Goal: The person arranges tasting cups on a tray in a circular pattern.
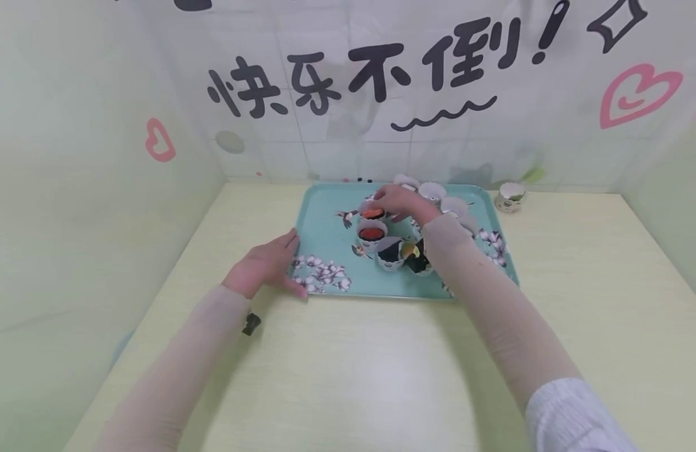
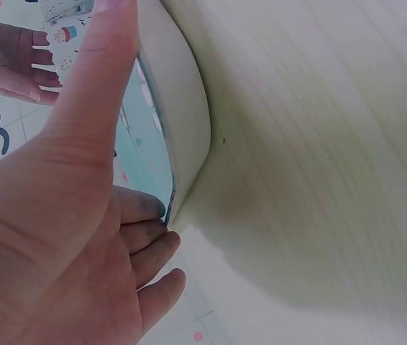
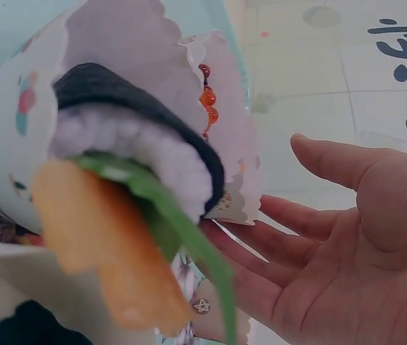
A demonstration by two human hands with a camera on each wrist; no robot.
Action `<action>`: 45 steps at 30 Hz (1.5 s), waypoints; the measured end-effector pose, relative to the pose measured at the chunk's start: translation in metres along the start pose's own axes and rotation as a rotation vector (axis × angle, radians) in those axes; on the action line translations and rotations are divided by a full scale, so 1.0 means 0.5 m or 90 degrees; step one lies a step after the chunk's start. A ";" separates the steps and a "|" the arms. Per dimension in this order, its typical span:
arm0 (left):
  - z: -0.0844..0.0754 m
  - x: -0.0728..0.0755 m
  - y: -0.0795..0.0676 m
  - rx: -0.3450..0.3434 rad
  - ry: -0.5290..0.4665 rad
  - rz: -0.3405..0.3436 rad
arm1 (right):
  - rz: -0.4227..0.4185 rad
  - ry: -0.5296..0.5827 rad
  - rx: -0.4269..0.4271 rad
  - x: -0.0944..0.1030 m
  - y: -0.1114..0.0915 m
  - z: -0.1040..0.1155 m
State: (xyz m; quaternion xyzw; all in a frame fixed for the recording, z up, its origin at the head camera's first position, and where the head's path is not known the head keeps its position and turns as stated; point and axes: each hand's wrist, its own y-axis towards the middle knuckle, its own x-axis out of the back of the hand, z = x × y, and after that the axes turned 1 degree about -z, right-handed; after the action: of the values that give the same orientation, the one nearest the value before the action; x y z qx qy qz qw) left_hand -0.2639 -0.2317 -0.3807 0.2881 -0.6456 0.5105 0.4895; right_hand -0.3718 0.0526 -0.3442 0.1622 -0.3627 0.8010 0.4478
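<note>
My left hand (image 1: 269, 263) spans the near left corner of the turquoise floral tray (image 1: 325, 213). Its thumb lies by the front rim and its fairly straight fingers touch the left side. Over the tray, my right hand (image 1: 401, 199) has its fingers at a paper cup holding sushi with an orange topping (image 1: 373, 213). In the right wrist view the thumb stands apart from the roe-topped sushi's cup (image 3: 236, 144), its fingers beside the wall. Closer in that view is a cup with sushi of rice, seaweed, green leaf and an orange piece (image 3: 110, 237).
A cup with red-topped sushi (image 1: 372, 235) and a cup with a dark piece (image 1: 390, 253) stand nearer on the tray. Several pale cups (image 1: 431, 191) line its far right. Another cup (image 1: 511, 197) stands off the tray, right. A small black object (image 1: 251, 324) shows by the left wrist.
</note>
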 end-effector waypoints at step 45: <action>0.000 -0.003 0.005 0.007 -0.010 0.004 | -0.085 0.021 -0.003 0.146 -0.106 -0.109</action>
State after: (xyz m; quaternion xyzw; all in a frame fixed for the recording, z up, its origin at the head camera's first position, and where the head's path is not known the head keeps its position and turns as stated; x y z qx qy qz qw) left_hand -0.2656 -0.2308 -0.3830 0.2929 -0.6474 0.5134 0.4812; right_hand -0.3640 0.1536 -0.3156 0.1713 -0.3457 0.7711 0.5065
